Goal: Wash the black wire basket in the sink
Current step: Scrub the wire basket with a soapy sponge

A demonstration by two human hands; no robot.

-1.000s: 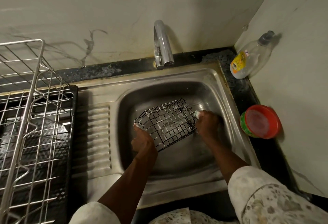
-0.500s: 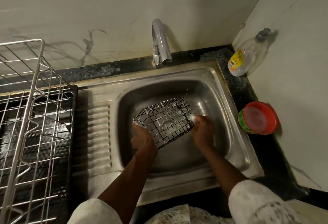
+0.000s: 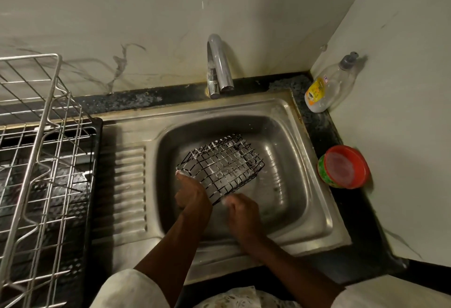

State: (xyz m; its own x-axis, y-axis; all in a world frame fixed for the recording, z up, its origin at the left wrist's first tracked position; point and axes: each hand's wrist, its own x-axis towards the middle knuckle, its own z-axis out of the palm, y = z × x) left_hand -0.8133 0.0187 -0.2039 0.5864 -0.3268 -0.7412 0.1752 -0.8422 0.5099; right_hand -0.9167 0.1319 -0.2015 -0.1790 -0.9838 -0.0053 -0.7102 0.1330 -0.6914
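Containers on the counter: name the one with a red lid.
The squat green tub beside the sink; the other is a tall clear bottle with a grey cap, leaning in the corner.

Your black wire basket (image 3: 220, 163) lies tilted in the bowl of the steel sink (image 3: 280, 136), left of centre, its square grid flecked with white suds.

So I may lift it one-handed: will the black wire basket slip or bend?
Probably slippery: white suds cling to the black wire basket. Likely stiff and light: open wire grid. Tilted in the sink, it may rock.
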